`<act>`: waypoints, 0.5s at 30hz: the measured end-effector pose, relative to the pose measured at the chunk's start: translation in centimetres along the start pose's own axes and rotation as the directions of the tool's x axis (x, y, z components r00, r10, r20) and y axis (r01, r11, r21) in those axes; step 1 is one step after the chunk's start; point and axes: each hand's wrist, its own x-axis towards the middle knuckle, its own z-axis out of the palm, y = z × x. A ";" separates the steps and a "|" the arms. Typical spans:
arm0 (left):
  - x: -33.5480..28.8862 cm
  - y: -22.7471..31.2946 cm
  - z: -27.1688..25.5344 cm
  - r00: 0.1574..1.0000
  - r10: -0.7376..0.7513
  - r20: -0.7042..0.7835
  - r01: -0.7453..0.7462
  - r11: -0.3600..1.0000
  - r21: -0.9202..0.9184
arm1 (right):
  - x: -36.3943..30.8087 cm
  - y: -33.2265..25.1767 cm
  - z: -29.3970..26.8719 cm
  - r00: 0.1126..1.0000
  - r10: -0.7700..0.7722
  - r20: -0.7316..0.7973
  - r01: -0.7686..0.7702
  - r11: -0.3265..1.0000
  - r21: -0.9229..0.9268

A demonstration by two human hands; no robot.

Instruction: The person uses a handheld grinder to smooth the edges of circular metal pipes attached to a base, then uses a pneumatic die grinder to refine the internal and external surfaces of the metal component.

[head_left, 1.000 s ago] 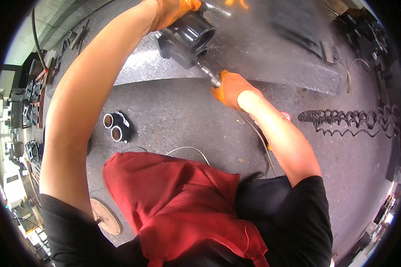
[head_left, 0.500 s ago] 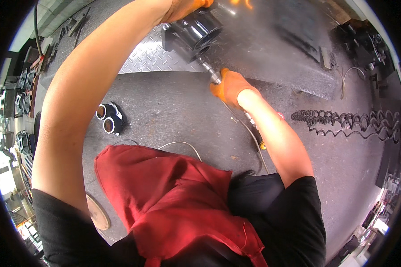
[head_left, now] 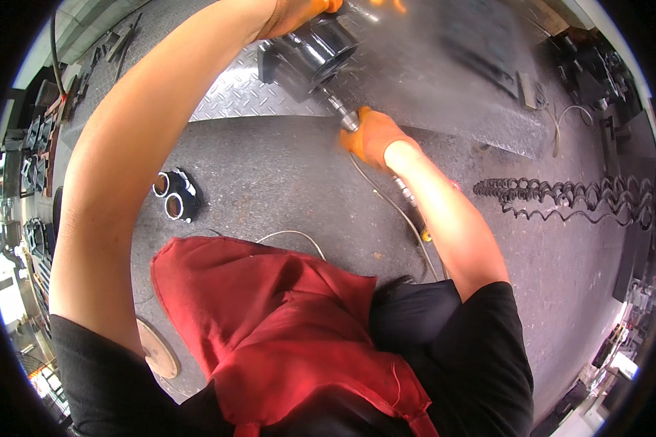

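A shiny black metal housing [head_left: 315,52], round with a wide bore and a flat flange, is at the top of the view. My left hand [head_left: 299,16], in an orange glove, grips its far upper side; the frame edge cuts part of this hand off. Below the housing my right hand [head_left: 375,138], gloved in orange too, is closed around an air die grinder [head_left: 348,116]. The grinder's silver nose points up and left at the housing's lower end. Its tip is hard to make out there. A thin hose [head_left: 397,204] hangs down from near the right hand.
A tread-plate bench top [head_left: 233,95] lies under the housing, with grey haze to its right. Two joined black tubes [head_left: 176,195] stand on the floor at left. Black coiled hoses [head_left: 561,195] stretch out at right. A round wooden disc [head_left: 157,348] is beside my left arm.
The whole picture has shifted slightly left. My hands, the housing and the grinder keep nearly the same places relative to each other.
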 end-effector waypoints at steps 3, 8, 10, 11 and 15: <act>0.3 -1.6 1.5 0.992 -0.129 -0.002 0.127 0.980 -0.154 | 0.3 -0.8 -0.1 0.999 -0.035 0.019 0.034 0.999 0.012; -1.8 0.8 -0.8 0.980 -0.150 -0.132 0.122 0.972 -0.200 | 1.2 1.0 0.2 0.997 -0.058 -0.058 0.057 0.998 -0.018; -2.4 1.6 -1.5 0.952 -0.298 -0.064 0.255 0.894 -0.368 | 0.3 -0.4 -0.4 0.997 -0.055 0.049 0.053 0.997 0.057; -2.5 1.9 -1.7 0.931 -0.364 -0.024 0.317 0.838 -0.444 | -0.2 -1.4 -0.4 0.994 -0.038 0.106 0.029 0.996 0.079; -0.7 -1.9 1.0 0.994 -0.059 0.096 0.058 0.998 0.012 | 0.4 0.8 0.4 0.992 -0.122 0.040 0.121 0.992 0.039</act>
